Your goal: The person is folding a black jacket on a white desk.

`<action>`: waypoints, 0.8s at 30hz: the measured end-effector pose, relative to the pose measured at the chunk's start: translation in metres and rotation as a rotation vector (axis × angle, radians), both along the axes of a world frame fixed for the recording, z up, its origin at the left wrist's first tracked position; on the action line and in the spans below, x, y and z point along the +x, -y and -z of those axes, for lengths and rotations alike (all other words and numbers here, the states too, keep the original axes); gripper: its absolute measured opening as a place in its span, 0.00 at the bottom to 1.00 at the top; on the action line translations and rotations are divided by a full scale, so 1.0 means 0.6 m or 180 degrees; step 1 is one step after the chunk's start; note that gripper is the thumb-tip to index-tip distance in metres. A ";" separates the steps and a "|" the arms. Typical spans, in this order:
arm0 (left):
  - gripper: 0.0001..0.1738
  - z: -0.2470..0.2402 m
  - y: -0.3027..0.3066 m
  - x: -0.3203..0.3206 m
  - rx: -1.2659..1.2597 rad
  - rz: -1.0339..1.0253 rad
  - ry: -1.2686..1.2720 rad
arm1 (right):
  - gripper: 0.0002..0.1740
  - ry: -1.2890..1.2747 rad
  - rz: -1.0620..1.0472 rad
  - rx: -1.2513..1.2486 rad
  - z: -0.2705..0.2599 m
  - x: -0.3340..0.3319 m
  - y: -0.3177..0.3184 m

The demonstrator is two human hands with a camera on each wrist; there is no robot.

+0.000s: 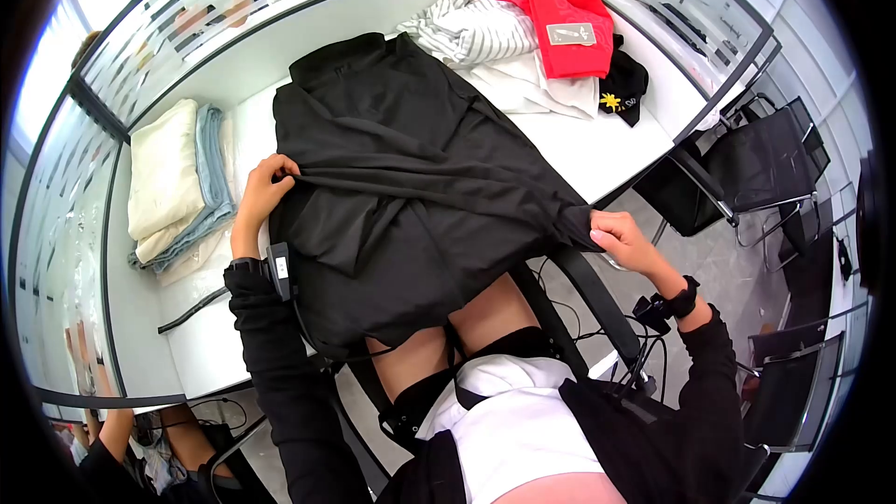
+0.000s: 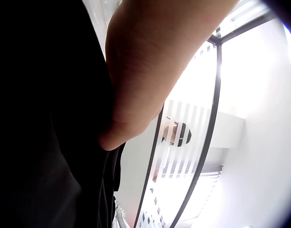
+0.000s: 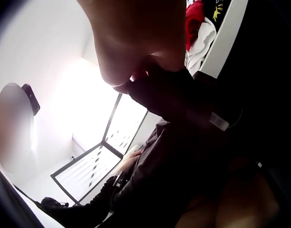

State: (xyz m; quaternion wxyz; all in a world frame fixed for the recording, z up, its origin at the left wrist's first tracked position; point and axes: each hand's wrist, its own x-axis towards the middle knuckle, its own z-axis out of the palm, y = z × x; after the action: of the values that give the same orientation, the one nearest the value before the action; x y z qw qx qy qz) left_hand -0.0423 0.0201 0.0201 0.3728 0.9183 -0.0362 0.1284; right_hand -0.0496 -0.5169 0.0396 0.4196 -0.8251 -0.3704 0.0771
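A black collared shirt (image 1: 401, 159) is spread over the white table, its collar toward the back and its near end draped over the person's thighs. At its left edge the left hand (image 1: 268, 189) pinches a fold of the cloth, and creases run from there across the shirt. The right hand (image 1: 623, 241) grips a bunched end of the shirt on the right, past the table's front edge. Close up in the right wrist view, thumb and fingers close round the dark cloth (image 3: 159, 95), with a small white tag (image 3: 219, 121) nearby. The left fingertips are mostly hidden in the left wrist view.
Folded cream cloth (image 1: 163, 168) and blue cloth (image 1: 217, 168) lie stacked at the left. At the back right are a striped garment (image 1: 476, 28), a red garment (image 1: 569, 23) and a black cap (image 1: 630, 84). Glass partitions edge the table; a chair (image 1: 761, 163) stands at right.
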 end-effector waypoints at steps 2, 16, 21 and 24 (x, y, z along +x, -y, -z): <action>0.08 -0.001 0.000 0.000 0.0008 -0.0002 -0.0025 | 0.08 -0.0187 -0.0068 0.0037 -0.010 -0.002 0.004; 0.08 -0.003 0.001 0.000 0.0018 -0.0022 -0.0076 | 0.23 -0.0828 0.0403 0.0058 0.017 0.003 -0.025; 0.08 -0.007 0.006 -0.003 -0.0035 -0.0052 -0.0073 | 0.34 0.0351 -0.0598 -0.0153 0.028 0.028 -0.022; 0.08 -0.005 0.004 -0.002 -0.0009 -0.0048 -0.0036 | 0.37 0.0089 -0.0707 -0.0226 0.013 0.018 -0.031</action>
State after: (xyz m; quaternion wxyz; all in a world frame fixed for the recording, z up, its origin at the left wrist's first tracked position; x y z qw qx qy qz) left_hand -0.0432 0.0178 0.0229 0.3733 0.9187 -0.0270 0.1260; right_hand -0.0390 -0.4982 0.0320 0.3739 -0.7943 -0.4624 0.1246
